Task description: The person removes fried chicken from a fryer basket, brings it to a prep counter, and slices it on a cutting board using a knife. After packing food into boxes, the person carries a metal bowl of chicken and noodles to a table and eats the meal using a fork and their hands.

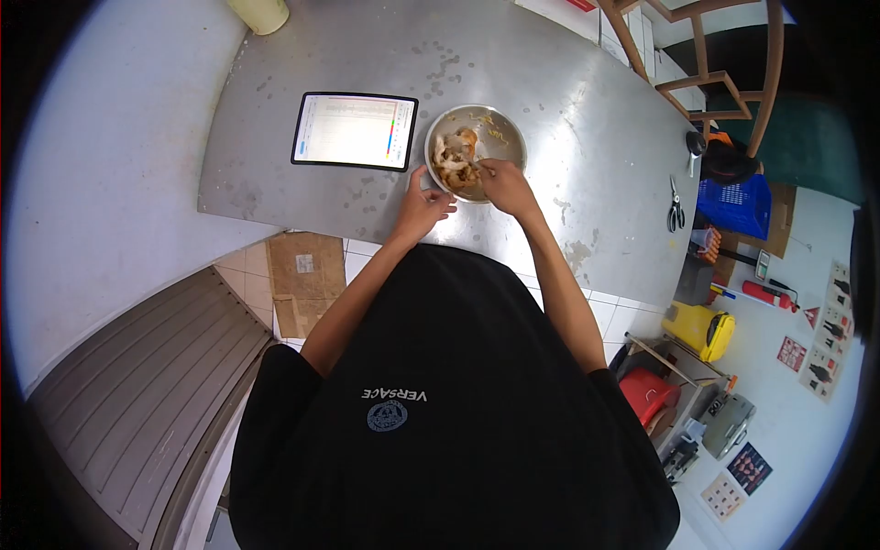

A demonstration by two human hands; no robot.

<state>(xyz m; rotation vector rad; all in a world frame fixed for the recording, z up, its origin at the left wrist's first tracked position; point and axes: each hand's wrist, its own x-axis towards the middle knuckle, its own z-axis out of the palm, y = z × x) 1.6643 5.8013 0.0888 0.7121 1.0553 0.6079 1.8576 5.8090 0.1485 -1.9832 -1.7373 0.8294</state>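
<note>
A round metal bowl (513,126) stands on the steel table near its front edge. Inside it, mostly on the left, lie pale and brown pieces of food (456,158) that look like coated meat; smears of sauce mark the inner wall. My left hand (424,207) cups the bowl's near left side, fingers around the outside of the rim. Over the right part of the rim, my right hand (506,187) is closed in a pinch with its fingertips at the food. What sits between those fingertips is too small to make out. A lit tablet (355,131) lies left of the bowl.
Water spots dot the steel table (605,174). Scissors (676,203) and a dark round utensil (696,144) lie along its right edge. Beyond stand a blue crate (736,206), a yellow case (698,331) and a wooden frame (701,41). A pale container (260,14) is at the far left corner.
</note>
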